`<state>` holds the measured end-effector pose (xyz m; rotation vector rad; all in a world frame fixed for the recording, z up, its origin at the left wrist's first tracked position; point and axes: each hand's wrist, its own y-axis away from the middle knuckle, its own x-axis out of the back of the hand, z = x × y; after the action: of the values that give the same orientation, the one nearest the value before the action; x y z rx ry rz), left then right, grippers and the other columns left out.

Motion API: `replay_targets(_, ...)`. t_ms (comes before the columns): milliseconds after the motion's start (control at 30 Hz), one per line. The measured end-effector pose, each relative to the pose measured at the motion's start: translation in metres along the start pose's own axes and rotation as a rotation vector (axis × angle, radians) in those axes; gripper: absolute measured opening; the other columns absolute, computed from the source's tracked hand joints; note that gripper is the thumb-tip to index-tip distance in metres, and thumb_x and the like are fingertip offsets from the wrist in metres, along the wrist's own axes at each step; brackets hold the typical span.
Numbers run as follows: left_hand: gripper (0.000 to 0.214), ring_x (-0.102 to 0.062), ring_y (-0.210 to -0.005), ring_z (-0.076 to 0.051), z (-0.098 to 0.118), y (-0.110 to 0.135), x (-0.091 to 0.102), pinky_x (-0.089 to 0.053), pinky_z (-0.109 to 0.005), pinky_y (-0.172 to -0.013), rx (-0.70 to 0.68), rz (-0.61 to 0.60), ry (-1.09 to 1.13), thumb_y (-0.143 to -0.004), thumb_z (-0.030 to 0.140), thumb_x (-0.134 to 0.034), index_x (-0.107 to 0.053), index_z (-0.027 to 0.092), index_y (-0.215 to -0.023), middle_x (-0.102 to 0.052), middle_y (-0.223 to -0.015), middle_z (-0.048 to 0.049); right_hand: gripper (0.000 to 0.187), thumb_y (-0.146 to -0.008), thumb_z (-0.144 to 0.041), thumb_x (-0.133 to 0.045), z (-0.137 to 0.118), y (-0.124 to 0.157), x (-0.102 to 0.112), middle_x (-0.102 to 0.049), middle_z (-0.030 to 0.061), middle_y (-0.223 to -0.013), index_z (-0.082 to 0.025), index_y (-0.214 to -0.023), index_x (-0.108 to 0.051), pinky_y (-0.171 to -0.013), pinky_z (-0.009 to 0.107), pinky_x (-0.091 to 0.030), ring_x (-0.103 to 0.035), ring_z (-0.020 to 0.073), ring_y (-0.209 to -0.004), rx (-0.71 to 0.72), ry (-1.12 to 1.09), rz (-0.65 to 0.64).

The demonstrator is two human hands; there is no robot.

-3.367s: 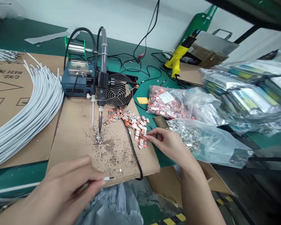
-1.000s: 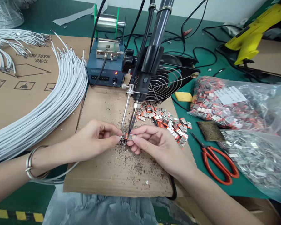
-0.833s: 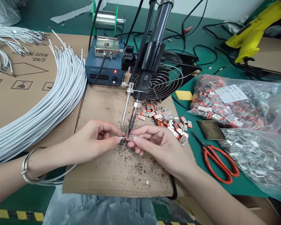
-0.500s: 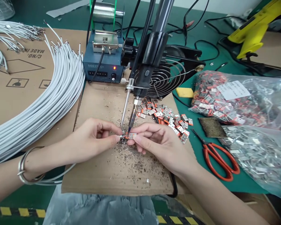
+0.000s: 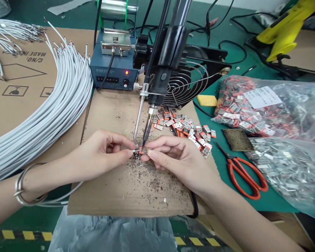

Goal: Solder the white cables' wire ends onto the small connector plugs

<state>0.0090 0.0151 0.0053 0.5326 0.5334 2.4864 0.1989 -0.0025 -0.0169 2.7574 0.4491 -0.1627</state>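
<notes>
My left hand (image 5: 109, 148) pinches the end of a white cable (image 5: 75, 189) just below the tip of a clamped soldering iron (image 5: 148, 127). Between thumb and fingers, my right hand (image 5: 170, 154) grips a small orange-and-silver USB connector (image 5: 144, 150). Cable end and connector meet at the iron's tip; the wires themselves are too small to make out. A thin bent metal tube (image 5: 138, 122) beside the iron ends at the same spot. Several loose USB connectors (image 5: 185, 126) lie in a pile behind my right hand.
A thick bundle of white cables (image 5: 65, 91) spreads over cardboard at left. Behind stand the blue soldering station (image 5: 112, 75) and a fan (image 5: 183, 84). At right lie red-handled scissors (image 5: 246, 176), a yellow sponge (image 5: 207, 100), and bags of connectors (image 5: 238, 105) and metal parts (image 5: 283, 168).
The connector has turned in my right hand, showing a narrower side under the iron tip. Both hands stay in nearly the same place; the whole view has shifted slightly.
</notes>
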Motion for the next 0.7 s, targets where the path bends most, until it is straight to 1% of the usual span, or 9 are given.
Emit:
replay_targets(133,0.018,-0.031,-0.045,-0.008,0.0,-0.0018,-0.001,-0.025,-0.02,-0.042,0.0,0.014,-0.053,-0.073,0.032,-0.057,-0.065,0.015,-0.072,-0.037,-0.048,0.0062,0.015,-0.07,-0.028,-0.072,-0.0005,0.0002,-0.0012,-0.072,0.0033,-0.066,-0.017,-0.079,-0.065,-0.045,0.02,-0.045,-0.063,0.0114,-0.055,-0.004,0.038,0.018)
replay_targets(333,0.021,-0.03,-0.045,-0.008,-0.0014,-0.0009,-0.0019,-0.024,-0.02,-0.041,-0.03,0.021,-0.091,-0.075,0.032,-0.055,-0.067,0.015,-0.077,-0.035,-0.047,0.0067,0.011,-0.071,-0.023,-0.069,-0.0002,-0.0005,-0.0025,-0.071,0.0021,-0.065,-0.017,-0.079,-0.065,-0.044,0.017,-0.043,-0.057,0.0077,-0.049,0.008,0.025,0.014)
replay_targets(467,0.021,-0.031,-0.045,-0.008,0.0008,-0.0006,-0.0011,-0.024,-0.02,-0.042,0.018,0.026,-0.114,-0.074,0.033,-0.057,-0.068,0.015,-0.079,-0.037,-0.048,0.0064,0.009,-0.07,-0.02,-0.069,-0.0004,-0.002,-0.0032,-0.07,0.001,-0.062,-0.017,-0.077,-0.064,-0.043,0.016,-0.042,-0.053,0.0058,-0.045,0.002,0.018,0.03)
replay_targets(567,0.021,-0.032,-0.045,-0.008,0.0029,0.0002,-0.0008,-0.024,-0.02,-0.041,0.057,0.026,-0.118,-0.073,0.033,-0.058,-0.068,0.015,-0.076,-0.038,-0.048,0.0061,0.008,-0.071,-0.02,-0.069,-0.0009,-0.0015,-0.0024,-0.07,0.0011,-0.063,-0.016,-0.076,-0.064,-0.044,0.015,-0.043,-0.055,0.0058,-0.047,0.006,0.011,0.023)
replay_targets(700,0.019,-0.032,-0.045,-0.007,0.0035,0.0026,-0.0016,-0.024,-0.019,-0.041,0.054,0.027,-0.089,-0.073,0.031,-0.058,-0.067,0.015,-0.075,-0.039,-0.048,0.006,0.008,-0.072,-0.02,-0.07,-0.0011,0.0003,-0.0004,-0.072,0.0017,-0.064,-0.016,-0.077,-0.066,-0.047,0.015,-0.045,-0.062,0.0076,-0.054,-0.012,-0.011,0.008)
